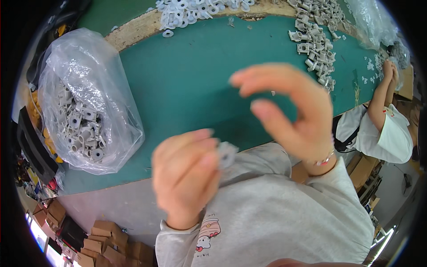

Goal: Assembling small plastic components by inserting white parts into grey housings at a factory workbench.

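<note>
My left hand [184, 175], smeared a little by motion, is closed near the table's front edge. From its fingertips juts a small pale plastic piece [227, 154] with a dark round centre; blur hides its exact form. To the right, my right hand [296, 111] hovers over the table with thumb and forefinger curved apart and nothing between them. Beyond the hands, a heap of grey plastic fittings [313, 44] lies at the far right. Translucent white washer-like rings [187, 11] are piled at the far edge.
A clear plastic bag [91, 98] of grey fittings stands on the green table [191, 80] at left. At the right edge sits another person [384, 102], hands near small white parts [370, 66] and another bag [376, 22]. Cardboard boxes [106, 240] are stacked on the lower left.
</note>
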A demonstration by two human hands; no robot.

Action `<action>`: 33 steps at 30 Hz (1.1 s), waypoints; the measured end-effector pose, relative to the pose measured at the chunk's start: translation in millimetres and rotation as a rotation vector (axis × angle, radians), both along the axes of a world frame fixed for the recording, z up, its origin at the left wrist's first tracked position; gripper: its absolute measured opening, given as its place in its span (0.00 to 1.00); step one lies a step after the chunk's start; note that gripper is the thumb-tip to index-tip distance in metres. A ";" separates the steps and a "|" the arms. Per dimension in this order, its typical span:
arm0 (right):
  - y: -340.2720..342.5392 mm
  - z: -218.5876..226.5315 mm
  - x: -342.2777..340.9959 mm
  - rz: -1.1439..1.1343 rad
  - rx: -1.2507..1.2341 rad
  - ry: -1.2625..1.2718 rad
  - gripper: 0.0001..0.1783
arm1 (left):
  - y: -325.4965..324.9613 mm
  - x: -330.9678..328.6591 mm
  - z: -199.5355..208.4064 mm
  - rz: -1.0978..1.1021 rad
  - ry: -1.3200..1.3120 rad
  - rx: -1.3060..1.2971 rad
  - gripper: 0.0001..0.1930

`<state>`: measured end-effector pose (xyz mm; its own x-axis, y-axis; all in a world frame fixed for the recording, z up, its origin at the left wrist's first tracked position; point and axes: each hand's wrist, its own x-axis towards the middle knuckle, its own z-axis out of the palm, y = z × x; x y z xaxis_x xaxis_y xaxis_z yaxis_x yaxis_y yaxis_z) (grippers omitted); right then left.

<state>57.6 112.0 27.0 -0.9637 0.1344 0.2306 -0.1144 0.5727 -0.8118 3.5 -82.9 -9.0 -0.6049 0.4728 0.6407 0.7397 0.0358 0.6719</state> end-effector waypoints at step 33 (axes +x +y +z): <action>58.5 -6.9 -22.0 -0.385 0.272 -0.121 0.07 | -5.2 -36.2 23.2 0.691 0.232 -0.255 0.10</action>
<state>35.6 170.6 20.1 -0.8781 0.4364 0.1960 0.2333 0.7483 -0.6210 -32.7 -88.2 14.2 -0.6803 0.1868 0.7087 0.6138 0.6737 0.4116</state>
